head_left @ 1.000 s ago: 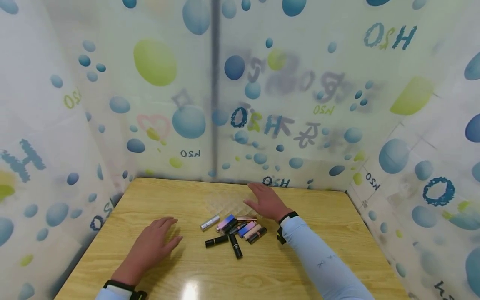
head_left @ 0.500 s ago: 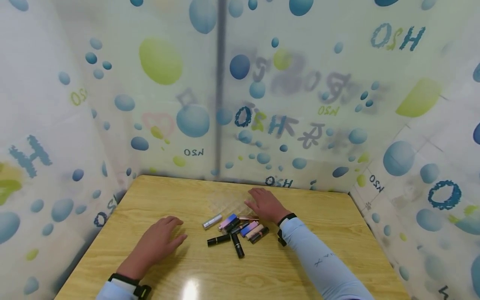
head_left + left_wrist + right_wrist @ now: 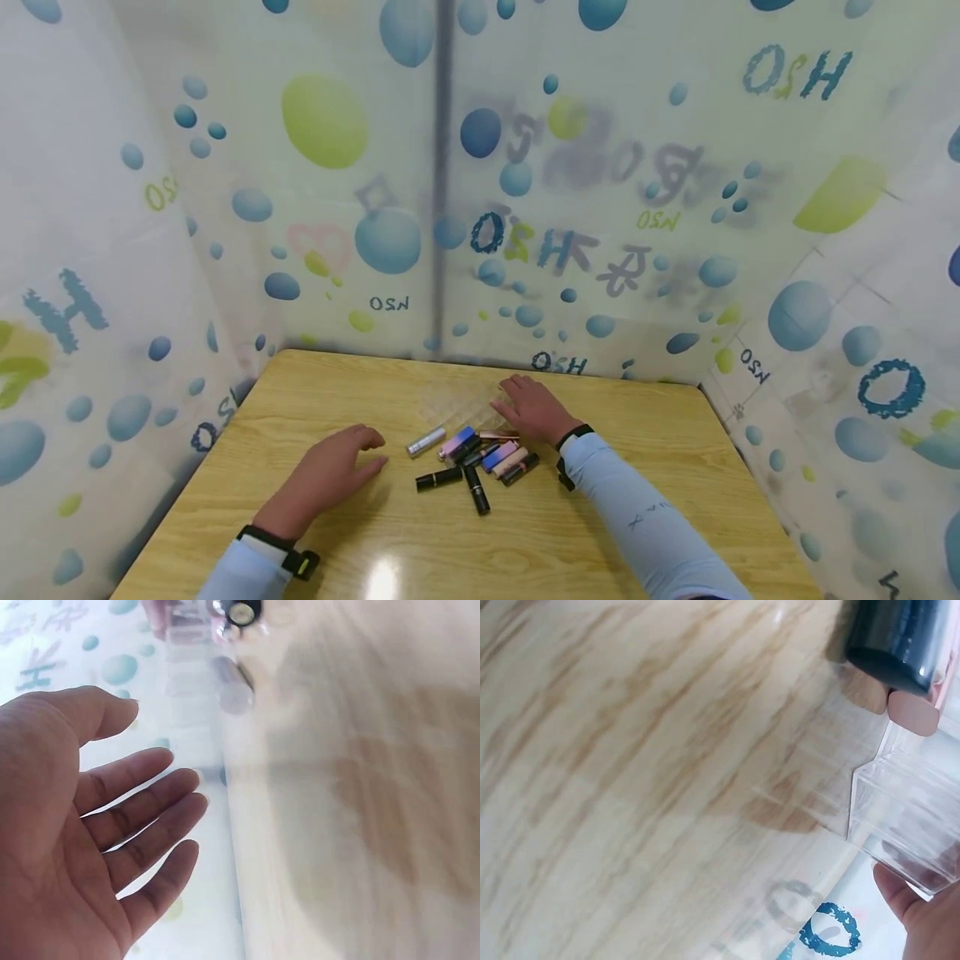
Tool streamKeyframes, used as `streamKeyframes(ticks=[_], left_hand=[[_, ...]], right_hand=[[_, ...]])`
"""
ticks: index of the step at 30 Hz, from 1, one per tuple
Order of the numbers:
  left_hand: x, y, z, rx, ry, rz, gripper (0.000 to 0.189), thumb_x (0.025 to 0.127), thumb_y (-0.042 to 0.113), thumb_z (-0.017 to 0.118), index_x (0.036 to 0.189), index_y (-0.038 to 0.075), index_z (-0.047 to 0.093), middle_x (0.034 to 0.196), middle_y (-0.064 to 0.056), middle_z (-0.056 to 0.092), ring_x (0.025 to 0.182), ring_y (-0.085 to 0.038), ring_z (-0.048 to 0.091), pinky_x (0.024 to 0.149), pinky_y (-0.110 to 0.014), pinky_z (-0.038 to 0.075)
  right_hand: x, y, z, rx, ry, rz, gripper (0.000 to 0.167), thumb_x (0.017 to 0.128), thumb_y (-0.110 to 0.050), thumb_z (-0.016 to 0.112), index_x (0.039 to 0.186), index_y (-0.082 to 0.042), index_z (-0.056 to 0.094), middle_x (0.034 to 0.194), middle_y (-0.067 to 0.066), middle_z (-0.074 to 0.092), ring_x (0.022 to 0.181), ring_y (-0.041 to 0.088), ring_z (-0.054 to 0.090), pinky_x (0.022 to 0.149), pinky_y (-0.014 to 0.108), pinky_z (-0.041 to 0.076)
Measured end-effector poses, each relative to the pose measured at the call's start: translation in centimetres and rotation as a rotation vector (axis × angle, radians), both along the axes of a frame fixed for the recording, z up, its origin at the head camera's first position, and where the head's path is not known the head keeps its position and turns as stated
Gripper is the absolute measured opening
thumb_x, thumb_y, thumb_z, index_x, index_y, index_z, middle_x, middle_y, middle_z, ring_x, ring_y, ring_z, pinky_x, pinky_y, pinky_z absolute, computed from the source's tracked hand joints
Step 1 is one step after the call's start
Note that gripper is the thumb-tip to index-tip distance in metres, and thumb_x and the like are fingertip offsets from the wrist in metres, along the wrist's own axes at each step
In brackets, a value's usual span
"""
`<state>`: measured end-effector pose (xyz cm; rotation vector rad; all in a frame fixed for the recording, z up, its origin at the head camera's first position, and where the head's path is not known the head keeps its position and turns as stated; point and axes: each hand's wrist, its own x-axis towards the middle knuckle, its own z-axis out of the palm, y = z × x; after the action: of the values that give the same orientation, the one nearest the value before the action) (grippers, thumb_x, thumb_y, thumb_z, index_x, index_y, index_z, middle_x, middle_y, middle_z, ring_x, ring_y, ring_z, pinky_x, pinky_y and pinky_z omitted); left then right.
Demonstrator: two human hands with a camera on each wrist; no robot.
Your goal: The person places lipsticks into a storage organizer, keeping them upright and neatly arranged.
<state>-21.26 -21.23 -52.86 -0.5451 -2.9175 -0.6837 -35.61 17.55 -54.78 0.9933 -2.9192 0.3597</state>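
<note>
A clear plastic organizer (image 3: 453, 406) with compartments lies toward the back of the table. My right hand (image 3: 536, 408) holds its right end; in the right wrist view a digit (image 3: 895, 889) touches the corner of the clear plastic, and the rest of the hand is mostly cut off. In front lies a loose cluster of lipstick tubes: a silver one (image 3: 425, 442), blue-and-pink ones (image 3: 459, 444), a beige one (image 3: 510, 462) and several black ones (image 3: 476, 490). My left hand (image 3: 330, 471) hovers left of the silver tube, fingers relaxed and apart, holding nothing.
The wooden table (image 3: 637, 467) meets a patterned curtain (image 3: 337, 208) at the back, with more of it at both sides. Each wrist wears a black strap (image 3: 273, 542). Light glares off the front of the tabletop.
My left hand has moved right, closer to the silver lipstick tube, its fingers bending slightly. My right hand stays at the organizer's end. The view has shifted a little.
</note>
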Motion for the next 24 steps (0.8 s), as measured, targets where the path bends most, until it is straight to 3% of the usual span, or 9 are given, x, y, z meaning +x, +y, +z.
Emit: streamKeyframes(ticks=[6, 13, 18, 24], left_hand=[[-2.4, 3.2, 0.6, 0.059, -0.007, 0.004, 0.018, 0.103, 0.025, 0.081, 0.116, 0.014, 0.076, 0.111, -0.001, 0.073, 0.104, -0.024, 0.073, 0.087, -0.050, 0.062], [-5.6, 6.7, -0.7, 0.100, -0.067, 0.091, 0.020, 0.099, 0.031, 0.085, 0.100, 0.014, 0.074, 0.099, 0.000, 0.071, 0.083, -0.017, 0.065, 0.075, -0.043, 0.058], [-6.6, 7.9, -1.4, 0.124, -0.123, 0.130, 0.032, 0.095, 0.035, 0.089, 0.087, 0.015, 0.065, 0.084, 0.001, 0.059, 0.069, -0.017, 0.051, 0.066, -0.037, 0.042], [-6.9, 8.3, -2.2, 0.048, -0.085, 0.111, 0.030, 0.092, 0.031, 0.091, 0.087, 0.014, 0.067, 0.082, 0.002, 0.058, 0.068, -0.016, 0.053, 0.061, -0.036, 0.046]], right_hand=[[0.0, -0.2, 0.1, 0.012, 0.001, -0.008, 0.061, 0.117, -0.050, 0.046, 0.155, -0.003, 0.057, 0.152, 0.019, 0.061, 0.141, 0.039, 0.058, 0.120, 0.059, 0.045], [-0.1, -0.1, -0.4, 0.012, 0.008, -0.001, 0.064, 0.117, -0.053, 0.043, 0.154, -0.002, 0.057, 0.151, 0.018, 0.061, 0.140, 0.039, 0.058, 0.119, 0.059, 0.046], [0.0, -0.3, -0.1, 0.021, 0.003, -0.005, 0.063, 0.117, -0.051, 0.045, 0.155, -0.003, 0.057, 0.152, 0.018, 0.061, 0.141, 0.039, 0.058, 0.119, 0.059, 0.045], [0.2, -0.3, 0.2, 0.029, 0.017, -0.020, 0.060, 0.118, -0.049, 0.046, 0.154, -0.003, 0.058, 0.151, 0.017, 0.061, 0.140, 0.038, 0.059, 0.119, 0.057, 0.046]])
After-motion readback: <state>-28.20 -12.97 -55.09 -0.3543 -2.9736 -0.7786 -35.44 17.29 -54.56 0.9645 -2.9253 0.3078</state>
